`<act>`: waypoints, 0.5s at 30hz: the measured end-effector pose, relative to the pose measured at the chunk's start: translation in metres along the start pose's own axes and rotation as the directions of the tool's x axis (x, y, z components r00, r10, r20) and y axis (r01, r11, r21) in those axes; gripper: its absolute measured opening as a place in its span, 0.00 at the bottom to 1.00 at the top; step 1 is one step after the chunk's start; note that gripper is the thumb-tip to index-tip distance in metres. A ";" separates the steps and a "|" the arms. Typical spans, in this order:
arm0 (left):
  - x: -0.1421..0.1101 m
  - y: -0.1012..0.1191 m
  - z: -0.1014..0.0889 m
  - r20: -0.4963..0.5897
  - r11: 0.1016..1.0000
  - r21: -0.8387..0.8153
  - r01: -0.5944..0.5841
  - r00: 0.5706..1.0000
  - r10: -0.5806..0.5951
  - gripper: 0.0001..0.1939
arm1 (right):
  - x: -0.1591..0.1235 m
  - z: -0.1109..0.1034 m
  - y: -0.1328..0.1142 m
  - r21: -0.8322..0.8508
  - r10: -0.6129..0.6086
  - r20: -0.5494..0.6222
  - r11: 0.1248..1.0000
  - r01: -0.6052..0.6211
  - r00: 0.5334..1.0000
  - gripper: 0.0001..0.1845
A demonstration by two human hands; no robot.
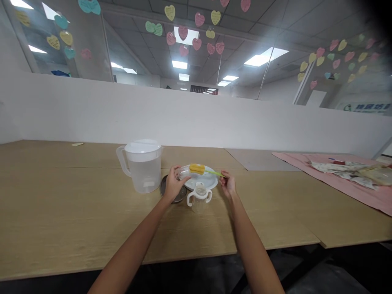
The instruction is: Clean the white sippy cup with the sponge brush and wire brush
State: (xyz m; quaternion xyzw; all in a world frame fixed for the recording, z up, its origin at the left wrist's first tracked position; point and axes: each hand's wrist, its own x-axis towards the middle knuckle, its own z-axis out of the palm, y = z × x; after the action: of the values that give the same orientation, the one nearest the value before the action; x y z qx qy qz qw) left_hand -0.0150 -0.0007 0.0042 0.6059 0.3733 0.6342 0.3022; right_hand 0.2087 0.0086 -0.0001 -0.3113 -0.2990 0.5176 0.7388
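Note:
My left hand (175,182) is closed around a small clear bottle (183,171), which lies on its side in the air with its mouth toward the right. My right hand (228,183) grips the green handle of a bottle brush (197,169). The brush's yellow sponge head is at the bottle's mouth; how far it reaches inside I cannot tell. Below the hands stands a clear baby bottle (200,200) with a white two-handled collar, its top uncovered. Behind it is a white plate (211,181), partly hidden. A dark round tray (180,198) sits under my left hand.
A lidded translucent pitcher (143,171) holding clear liquid stands to the left. On the right, a pink cloth (332,183) carries packets and a red item (338,162). A pale flat piece (77,144) lies at the back left. A white wall (183,118) borders the wooden table (92,220).

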 end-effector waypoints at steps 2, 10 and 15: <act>-0.002 0.001 0.002 0.033 1.000 -0.012 0.022 0.999 -0.022 0.27 | -0.002 0.001 0.000 -0.024 0.031 0.062 0.999 -0.030 0.998 0.07; -0.015 0.019 0.005 0.110 0.958 0.259 -0.120 0.989 0.094 0.25 | -0.003 0.006 -0.003 -0.073 0.094 0.200 0.994 -0.081 0.975 0.13; -0.013 0.019 0.004 0.051 0.974 0.192 -0.120 0.992 0.112 0.25 | -0.005 0.008 -0.005 -0.110 0.114 0.137 0.989 -0.100 0.984 0.13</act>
State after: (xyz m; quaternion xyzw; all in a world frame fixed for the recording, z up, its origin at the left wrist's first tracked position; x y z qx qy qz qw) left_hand -0.0091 -0.0214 0.0131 0.6659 0.3913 0.5989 0.2114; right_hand 0.2039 0.0041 0.0087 -0.3263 -0.3603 0.5616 0.6696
